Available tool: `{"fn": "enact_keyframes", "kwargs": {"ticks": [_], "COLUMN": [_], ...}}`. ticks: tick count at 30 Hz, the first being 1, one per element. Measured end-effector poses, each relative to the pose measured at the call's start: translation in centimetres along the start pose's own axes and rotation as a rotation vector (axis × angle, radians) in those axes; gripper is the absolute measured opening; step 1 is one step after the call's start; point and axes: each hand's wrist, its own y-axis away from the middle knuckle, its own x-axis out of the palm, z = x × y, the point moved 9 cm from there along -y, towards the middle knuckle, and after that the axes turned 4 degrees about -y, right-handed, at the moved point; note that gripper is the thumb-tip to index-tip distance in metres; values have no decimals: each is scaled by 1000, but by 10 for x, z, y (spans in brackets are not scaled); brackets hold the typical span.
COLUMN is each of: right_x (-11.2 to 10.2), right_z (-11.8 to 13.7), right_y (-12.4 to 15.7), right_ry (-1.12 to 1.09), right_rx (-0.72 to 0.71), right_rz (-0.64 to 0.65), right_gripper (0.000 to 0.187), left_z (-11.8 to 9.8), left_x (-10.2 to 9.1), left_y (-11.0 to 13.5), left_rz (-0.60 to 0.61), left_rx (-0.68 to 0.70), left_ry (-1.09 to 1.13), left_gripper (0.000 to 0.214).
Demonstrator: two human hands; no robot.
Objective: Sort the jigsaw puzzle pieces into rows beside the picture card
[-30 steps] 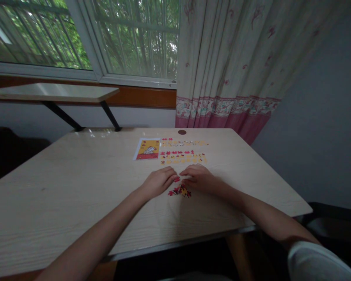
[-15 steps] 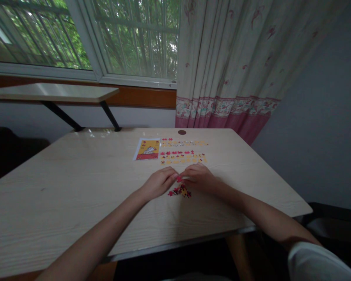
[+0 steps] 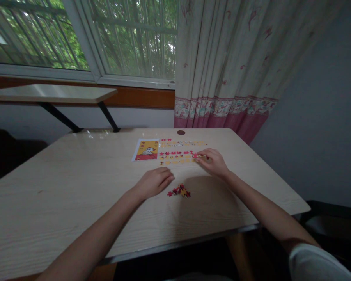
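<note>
My right hand [image 3: 213, 162] pinches a red jigsaw puzzle piece [image 3: 195, 155] at the right end of the lower rows of laid-out pieces. Its fingers hide some of the pieces there. My left hand [image 3: 156, 182] rests on the table, fingers together and loosely curled, with nothing visible in them. Just right of it lies a small pile of red, yellow and dark puzzle pieces [image 3: 181, 191]. A row of red pieces [image 3: 174, 153] runs above rows of yellow pieces [image 3: 175, 162]. Left of these rows lies a picture sheet [image 3: 147, 150] showing a white animal on yellow and red.
Farther back are more rows of yellow and white pieces [image 3: 183, 143] and a couple of red pieces [image 3: 166, 139]. A dark round disc [image 3: 181, 132] is set near the back edge of the wooden table [image 3: 90, 187]. A raised shelf [image 3: 52, 92] stands at the back left.
My right hand has moved away from my left hand, forward and to the right, carrying the red puzzle piece to the rows. My left hand has stayed near the pile.
</note>
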Motion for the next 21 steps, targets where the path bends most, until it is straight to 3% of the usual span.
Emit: {"fn": "enact_keyframes", "kwargs": {"ticks": [5,9,14,21], "right_x": [6,23,37,64], "right_z": [-5,-45,-102,-128], "right_y": [-3,-10,-17,-15], "right_ry": [4,-63,-172,-278], "right_rx": [53,233,464,529], "right_rz": [80,254,260,408], "right_gripper": [21,24,28,27], "left_z": [-2,-4,-6,-6], "left_x": [0,0,0,-1], "left_y": [0,-1,-2,-1], "left_rz": [5,16,13,5], "left_rx": [10,18,21,30], "left_ry": [-25,-28,-29,-25], "left_gripper": [31,30,30,31]}}
